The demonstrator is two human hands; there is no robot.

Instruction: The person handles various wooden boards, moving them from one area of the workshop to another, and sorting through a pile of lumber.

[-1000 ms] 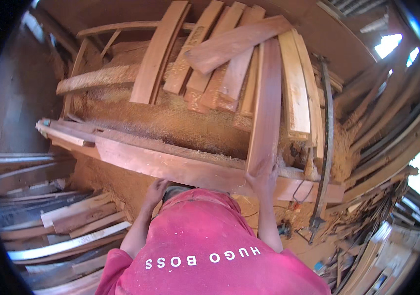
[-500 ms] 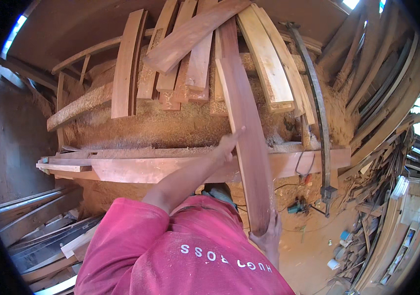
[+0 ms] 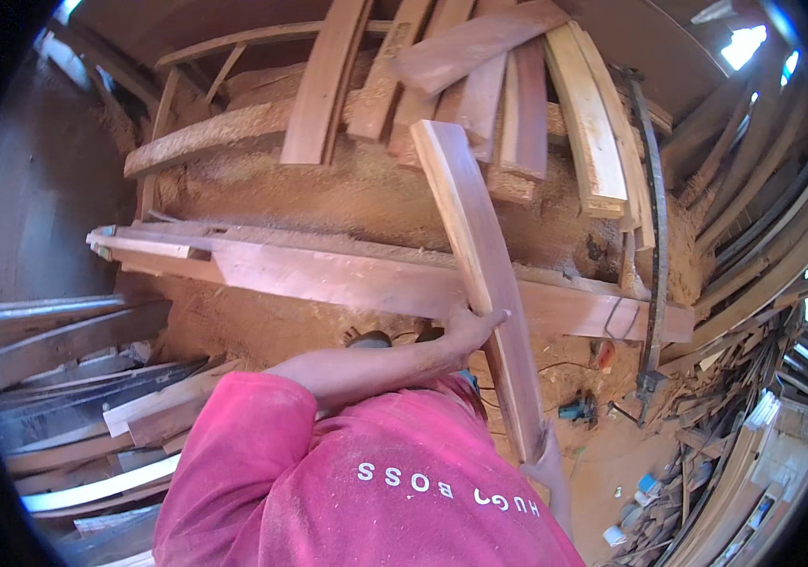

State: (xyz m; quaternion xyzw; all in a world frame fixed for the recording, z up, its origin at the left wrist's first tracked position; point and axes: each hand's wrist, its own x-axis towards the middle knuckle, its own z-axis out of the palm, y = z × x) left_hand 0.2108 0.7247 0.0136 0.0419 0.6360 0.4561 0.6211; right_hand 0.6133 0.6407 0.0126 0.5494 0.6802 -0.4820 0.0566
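A reddish-brown wooden plank (image 3: 481, 231) with a paler edge slants across the middle of the view, its far end over the workbench and its near end by my right side. My left hand (image 3: 473, 331) is closed around the plank's left edge, about halfway along, thumb lying on its broad face. Lower down, my right hand (image 3: 546, 466) grips the near end, its fingers partly hidden. Beneath the plank runs the long front board (image 3: 328, 282) of the bench. Several other planks (image 3: 323, 90) lie beyond, over a sawdust-covered surface.
A long metal bar clamp (image 3: 654, 236) stands across the bench at the right. A green power tool (image 3: 576, 410) lies on the floor near a cable. Offcuts (image 3: 721, 416) and stacked boards crowd the right; more timber (image 3: 92, 378) is piled at left.
The plank has been drawn nearer and its far end has come away from the other planks, with its pale edge showing more. Both hands still hold it, and the view has shifted.
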